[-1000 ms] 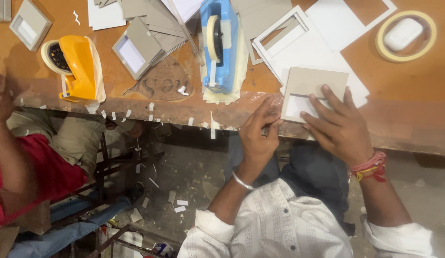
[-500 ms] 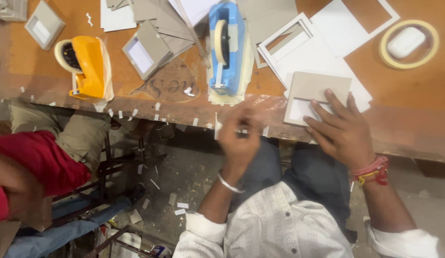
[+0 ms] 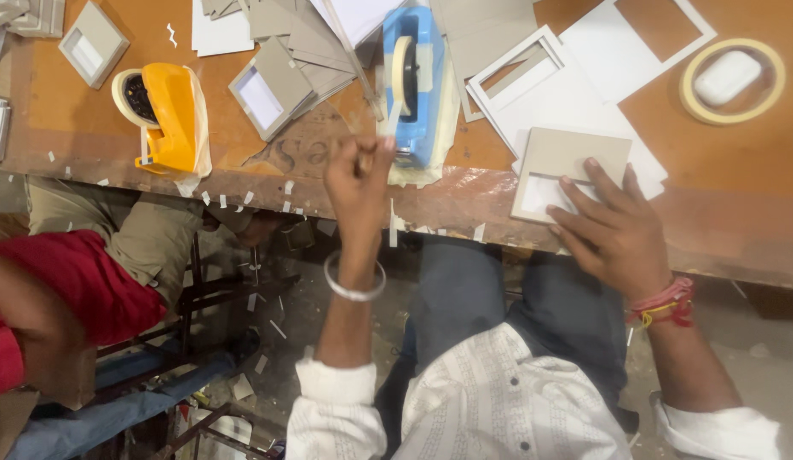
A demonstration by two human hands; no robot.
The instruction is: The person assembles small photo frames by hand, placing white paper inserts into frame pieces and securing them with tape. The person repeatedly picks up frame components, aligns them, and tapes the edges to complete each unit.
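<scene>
Left hand (image 3: 359, 175) raised at blue tape dispenser (image 3: 413, 81), fingers pinched; whether tape held, cannot tell. Right hand (image 3: 614, 230) flat, fingers spread, pressing grey square cardboard frame (image 3: 560, 162) at table edge. Step: fetching tape. Next likely needs clean tear, strip laid along frame's window.

The person wears a white shirt with a faint woven pattern, its long sleeves ending in plain cuffs pushed up the forearms. Dark blue-grey trousers cover the legs below. The left hand (image 3: 360, 183) has a thin silver bangle around the wrist. The right hand (image 3: 616, 234) has red threads wound around its wrist, with a strand of yellow mixed in.
</scene>
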